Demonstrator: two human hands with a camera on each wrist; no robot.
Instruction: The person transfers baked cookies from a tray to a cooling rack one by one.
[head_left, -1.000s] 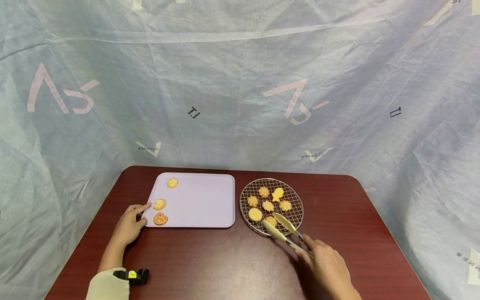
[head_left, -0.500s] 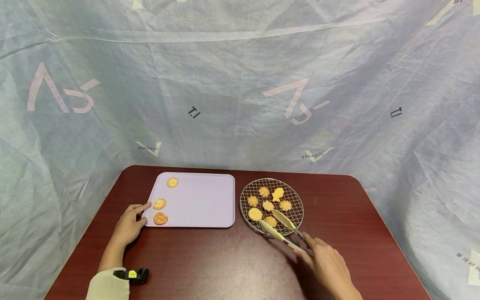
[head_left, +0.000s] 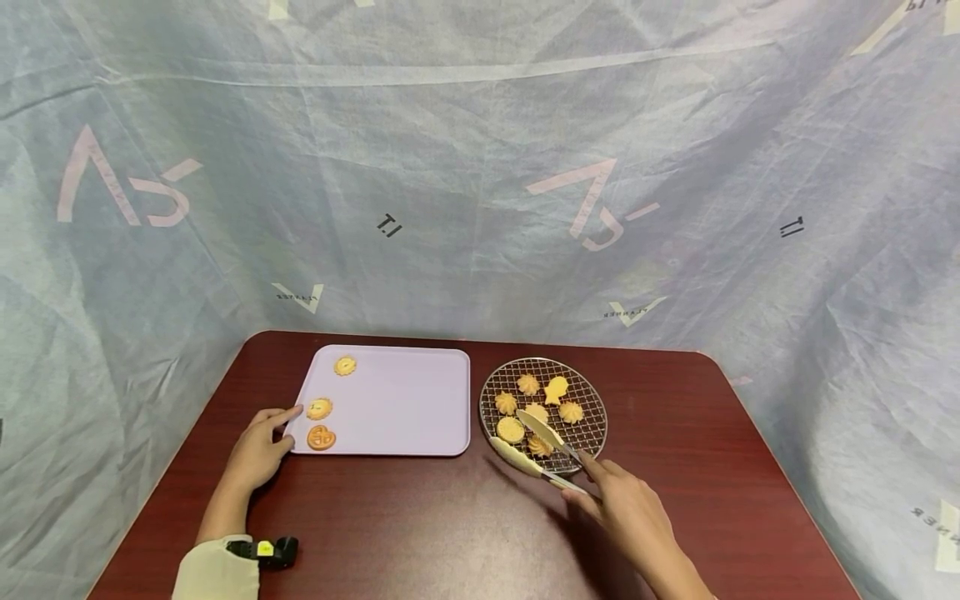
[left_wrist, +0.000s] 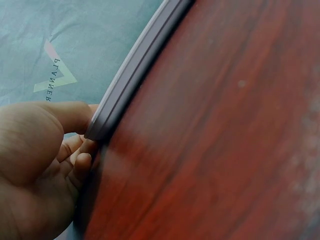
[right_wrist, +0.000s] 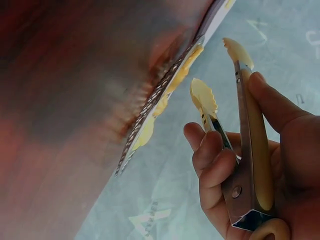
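Note:
My right hand (head_left: 630, 504) grips a pair of metal tongs (head_left: 540, 431) with pale yellow tips. The tongs stand apart, spread on either side of a round cookie (head_left: 511, 429); in the right wrist view their tips hang above the rack with nothing pinched. Below them a round wire rack (head_left: 592, 433) bears several golden cookies, including a fish-shaped cookie (head_left: 556, 389) and a swirled cookie (head_left: 539, 447) partly hidden by the tongs. My left hand (head_left: 258, 450) holds the front left corner of a lilac tray (head_left: 397, 404), thumb and fingers at its rim (left_wrist: 112, 107).
Along the tray's left side lie two scalloped cookies, the upper one (head_left: 345, 366) near the back, and a pretzel-shaped cookie (head_left: 321, 437). Tray and rack stand side by side on a dark red table (head_left: 420, 525). A grey printed cloth (head_left: 450, 167) hangs behind and around it.
My right hand has moved left with the tongs, their tips passing from around the swirled cookie to around the round cookie. The left hand and tray stay put.

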